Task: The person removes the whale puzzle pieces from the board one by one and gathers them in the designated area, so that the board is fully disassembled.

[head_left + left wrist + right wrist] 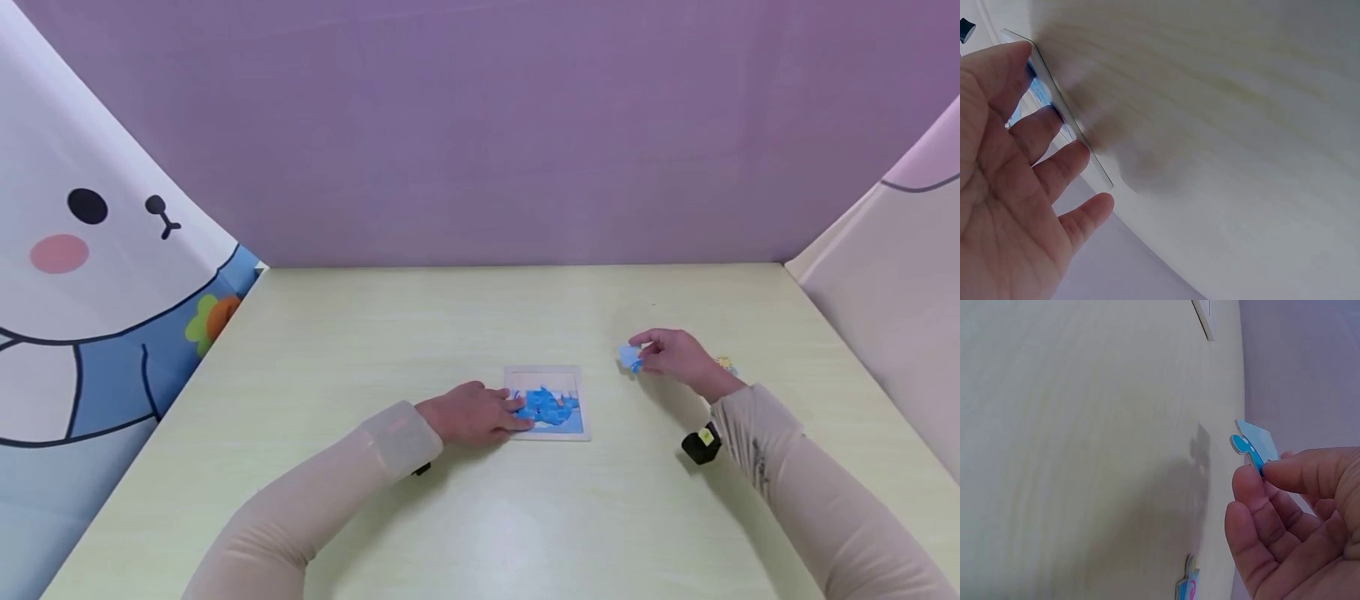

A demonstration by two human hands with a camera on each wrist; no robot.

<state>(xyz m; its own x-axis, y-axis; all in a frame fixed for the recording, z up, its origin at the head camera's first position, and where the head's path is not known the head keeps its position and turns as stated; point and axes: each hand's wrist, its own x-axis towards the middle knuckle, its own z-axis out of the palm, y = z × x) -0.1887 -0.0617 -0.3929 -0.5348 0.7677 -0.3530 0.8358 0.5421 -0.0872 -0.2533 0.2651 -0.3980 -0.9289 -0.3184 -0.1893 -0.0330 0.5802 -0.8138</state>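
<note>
A light-framed jigsaw puzzle (551,408) with a blue whale-like picture lies on the table; its upper part shows bare backing. My left hand (474,414) rests on the left side of its frame, fingers extended over the edge and picture. In the left wrist view the fingertips (1075,153) lie along the frame's rim. To the right of the frame, my right hand (675,357) pinches a light-blue puzzle piece (1259,442) between thumb and finger. The piece is above the table, with its shadow on the surface in the right wrist view.
Another puzzle piece with yellow on it (725,363) lies on the table behind the right wrist. A black wrist device (701,445) hangs under the right sleeve. A purple cloth wall (510,142) borders the table's far edge, with printed cloth (112,292) at the left.
</note>
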